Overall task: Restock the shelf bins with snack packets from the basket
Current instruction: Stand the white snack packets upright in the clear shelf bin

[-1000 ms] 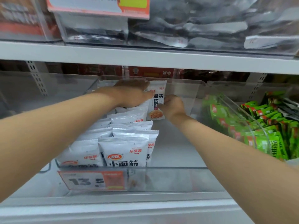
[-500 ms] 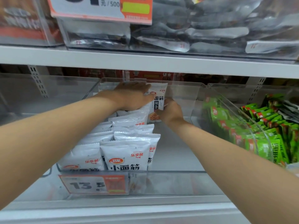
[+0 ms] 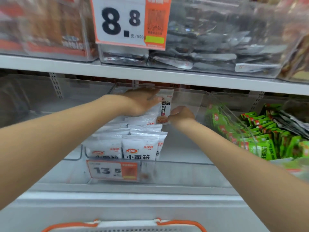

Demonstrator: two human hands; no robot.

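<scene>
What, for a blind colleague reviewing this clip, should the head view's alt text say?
Two hands work at the back of a clear plastic shelf bin: the left hand presses flat against the white snack packets, and the right hand pinches the lower edge of an upright white snack packet. Green snack packets fill the neighbouring bin.

The left hand (image 3: 142, 102) lies flat on a white packet (image 3: 165, 106) that stands at the back of the clear bin (image 3: 184, 163). The right hand (image 3: 182, 114) pinches its bottom corner. Other packets (image 3: 140, 148) stand in a row in front.
</scene>
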